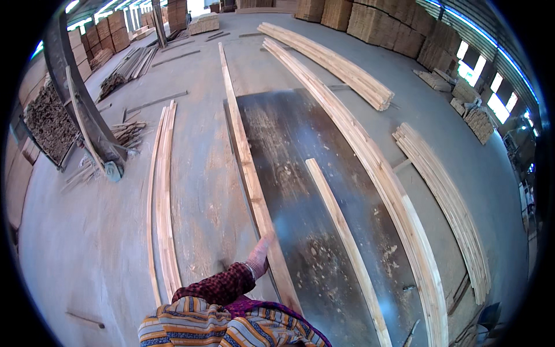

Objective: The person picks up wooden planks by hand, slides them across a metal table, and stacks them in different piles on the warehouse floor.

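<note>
My left hand (pixel 259 258), in a dark red checked sleeve, reaches in from the lower left. It is at the left edge of a long wooden plank (pixel 247 168), with fingers over the top face; those on the far side are hidden. This plank runs lengthwise along the left edge of a dark, scuffed metal tabletop (pixel 283 144). A shorter wooden strip (pixel 347 240) lies by itself mid-table. Along the right side of the tabletop stretches a bundle of long planks (pixel 370 156). My right hand is out of view.
Several long strips (pixel 165 202) lie left of the table. To the right are a stack of strips (pixel 445 196) and, farther back, another bundle (pixel 335 63). A steel post (pixel 84 98) stands at the left. Tall timber stacks (pixel 381 26) line the back.
</note>
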